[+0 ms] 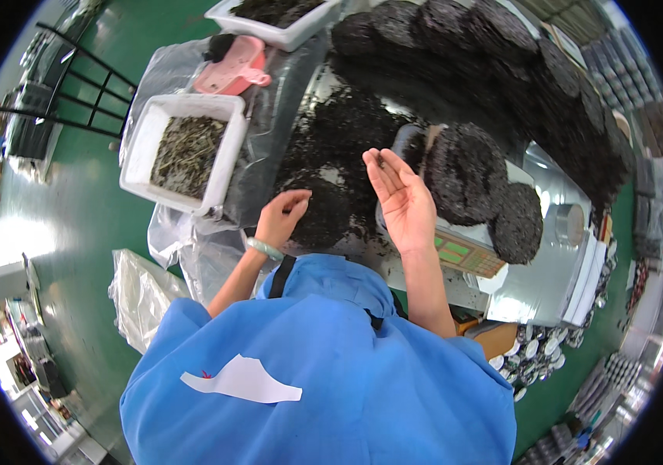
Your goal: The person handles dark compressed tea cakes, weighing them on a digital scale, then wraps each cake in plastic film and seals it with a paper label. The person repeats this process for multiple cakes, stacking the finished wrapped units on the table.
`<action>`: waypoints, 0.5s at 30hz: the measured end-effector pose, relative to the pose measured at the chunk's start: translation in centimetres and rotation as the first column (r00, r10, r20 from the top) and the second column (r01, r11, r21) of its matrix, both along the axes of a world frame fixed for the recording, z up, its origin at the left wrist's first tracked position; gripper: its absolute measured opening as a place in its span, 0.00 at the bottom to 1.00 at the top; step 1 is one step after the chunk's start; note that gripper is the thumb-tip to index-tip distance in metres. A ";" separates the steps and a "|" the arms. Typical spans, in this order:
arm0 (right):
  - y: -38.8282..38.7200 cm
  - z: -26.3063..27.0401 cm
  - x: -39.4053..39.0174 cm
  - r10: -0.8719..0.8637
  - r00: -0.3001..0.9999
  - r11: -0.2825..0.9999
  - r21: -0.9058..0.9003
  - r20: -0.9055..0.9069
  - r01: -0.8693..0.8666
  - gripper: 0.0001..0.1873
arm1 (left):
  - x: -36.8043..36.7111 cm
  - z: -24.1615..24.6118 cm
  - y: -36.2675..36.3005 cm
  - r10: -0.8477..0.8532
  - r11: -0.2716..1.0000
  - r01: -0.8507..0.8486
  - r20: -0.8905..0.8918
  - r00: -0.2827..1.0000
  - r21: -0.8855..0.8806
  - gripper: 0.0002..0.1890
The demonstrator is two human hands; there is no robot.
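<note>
My right hand (404,203) is turned palm up, fingers together and slightly cupped. A small dark bit (380,161) lies on its fingers near the tips. To the left, my left hand (284,216) hovers over dark loose leaf material (331,128) on the metal tabletop. Its fingers are curled toward the thumb; whether anything is pinched there is too small to tell. A round, dark pressed cake (464,174) leans on a bench scale (465,256) right of my right hand. A second dark cake (516,224) rests against it.
Stacked dark cakes (442,26) line the back and right. Left are a white tub (134,157) with stalky leaf bits, a pink dustpan (231,70) and another white tub (291,36). A metal cylinder (570,225) stands right. Clear plastic sheeting (139,296) hangs at lower left.
</note>
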State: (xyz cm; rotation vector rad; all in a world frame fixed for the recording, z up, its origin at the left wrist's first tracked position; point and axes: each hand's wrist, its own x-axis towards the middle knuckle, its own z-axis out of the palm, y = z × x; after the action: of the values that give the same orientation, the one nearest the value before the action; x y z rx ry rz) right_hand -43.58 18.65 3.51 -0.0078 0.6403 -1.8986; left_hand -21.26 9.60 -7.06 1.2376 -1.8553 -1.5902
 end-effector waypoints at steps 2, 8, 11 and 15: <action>-2.5 -0.9 2.5 0.075 0.996 0.996 0.052 -0.037 -0.073 0.17 | 3.5 -0.6 1.0 0.028 1.000 -0.028 0.034 0.999 0.007 0.12; -13.4 -1.6 12.8 0.230 0.946 0.970 0.135 -0.230 -0.203 0.11 | 8.2 -1.3 2.3 0.079 0.996 -0.079 0.020 0.997 0.039 0.14; -19.4 2.4 17.9 0.270 0.821 0.949 -0.008 -0.504 -0.316 0.13 | 8.4 -1.0 2.4 0.048 0.991 -0.049 0.011 0.999 0.121 0.11; -22.8 -2.2 21.3 0.202 -0.151 0.952 0.230 -0.968 -0.199 0.32 | 7.3 -2.0 2.5 0.006 0.991 0.008 -0.110 0.994 0.130 0.10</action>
State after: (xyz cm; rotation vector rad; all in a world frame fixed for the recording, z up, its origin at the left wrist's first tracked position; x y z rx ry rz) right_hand -22.32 -4.16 1.27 -1.7106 1.5488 -1.1678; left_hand -13.96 12.09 -9.02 1.1763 -1.7079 -1.7678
